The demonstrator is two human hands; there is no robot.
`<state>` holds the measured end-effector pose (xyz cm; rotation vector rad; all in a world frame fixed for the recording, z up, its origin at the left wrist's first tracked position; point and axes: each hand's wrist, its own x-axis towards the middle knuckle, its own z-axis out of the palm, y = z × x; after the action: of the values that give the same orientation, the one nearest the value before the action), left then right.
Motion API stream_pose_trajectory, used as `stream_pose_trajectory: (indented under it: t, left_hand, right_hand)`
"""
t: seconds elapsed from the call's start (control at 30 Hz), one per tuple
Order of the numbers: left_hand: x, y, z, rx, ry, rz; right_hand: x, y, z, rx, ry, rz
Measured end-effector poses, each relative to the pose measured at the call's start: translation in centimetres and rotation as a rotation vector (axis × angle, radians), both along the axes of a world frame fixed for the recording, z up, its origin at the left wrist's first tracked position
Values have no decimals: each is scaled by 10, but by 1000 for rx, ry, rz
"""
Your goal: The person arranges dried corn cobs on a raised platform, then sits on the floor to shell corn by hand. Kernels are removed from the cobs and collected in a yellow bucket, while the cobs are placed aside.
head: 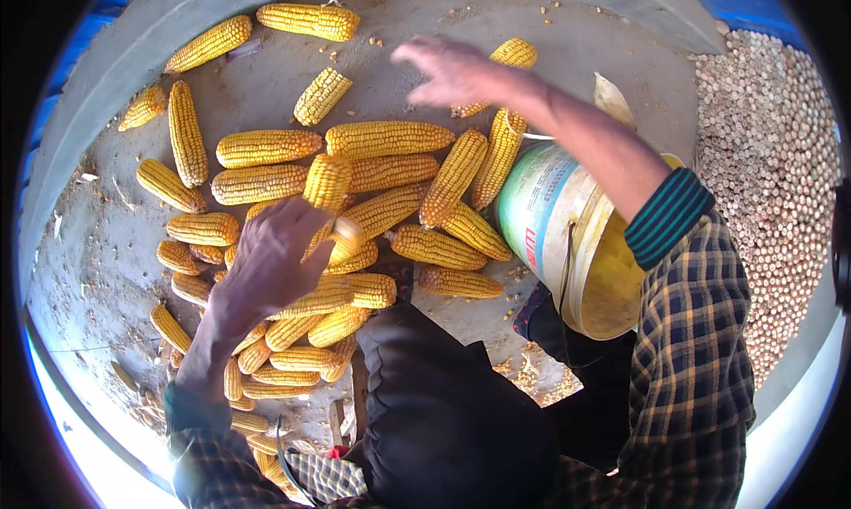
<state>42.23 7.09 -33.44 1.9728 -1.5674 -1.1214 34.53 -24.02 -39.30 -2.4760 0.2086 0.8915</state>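
Note:
Many yellow corn cobs [389, 139] lie in a loose heap on the grey floor. My left hand [276, 253] is over the middle of the heap, blurred, thumb apart from the fingers; a short cob [328, 180] shows at its fingertips, and whether the hand grips it cannot be told. My right hand [442, 70] is stretched out above the floor beyond the heap, fingers spread, with nothing in it. Just right of that hand lies another cob [515, 53], partly covered by the forearm. A broken cob [322, 97] lies between the hands, farther off.
A plastic bucket [538, 206] lies tipped on its side at the right, its mouth towards me. Beyond it stands a large pile of stacked stripped cobs [764, 150]. A low grey wall [113, 57] curves round the far and left sides. Loose kernels and a dry husk [613, 100] lie about.

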Motion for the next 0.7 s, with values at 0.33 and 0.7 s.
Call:
stream_pose_trajectory:
  t: [0.33, 0.7]
  left_hand:
    - [-69, -146, -84, -4, -168, 78]
    - [-188, -199, -102, 101, -401, -5]
  right_hand:
    - [-56, -58, -32, -534, 192, 351]
    - [-48, -66, 147, 366, -357, -642]
